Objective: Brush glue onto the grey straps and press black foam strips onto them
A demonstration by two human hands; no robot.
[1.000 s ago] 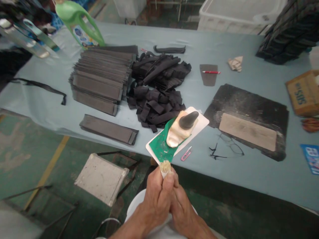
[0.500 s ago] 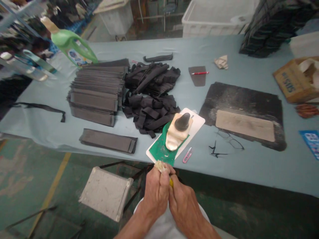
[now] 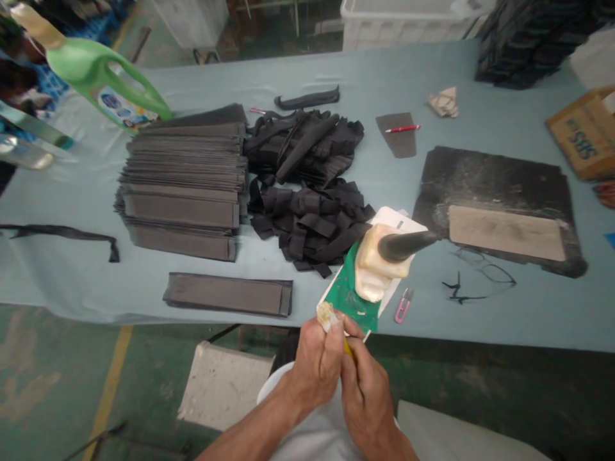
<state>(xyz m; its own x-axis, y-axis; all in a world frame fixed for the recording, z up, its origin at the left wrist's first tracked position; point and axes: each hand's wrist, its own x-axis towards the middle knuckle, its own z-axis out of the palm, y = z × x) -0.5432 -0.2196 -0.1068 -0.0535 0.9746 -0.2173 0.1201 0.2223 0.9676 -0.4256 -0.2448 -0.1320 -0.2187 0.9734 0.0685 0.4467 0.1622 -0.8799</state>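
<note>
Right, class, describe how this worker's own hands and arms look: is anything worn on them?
Both are bare. The left hand and right hand carry no gloves, rings or watch, and no sleeves show up to the picture's edge. Between the arms a white garment is visible.

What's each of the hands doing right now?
Left hand: closed around the small pale-bristled, yellow-handled brush.
Right hand: closed on the same brush's handle.

Colour key. The brush (image 3: 327,315) has pale straw bristles and a yellow handle. The mat (image 3: 346,293) is green with pale flecks. The pot (image 3: 375,272) is cream. The loose strips (image 3: 312,221) are black and the stacked panels (image 3: 185,186) dark grey. The table cover (image 3: 480,314) is pale blue. The snips (image 3: 402,305) are pink and the pen (image 3: 402,129) is red.
</note>
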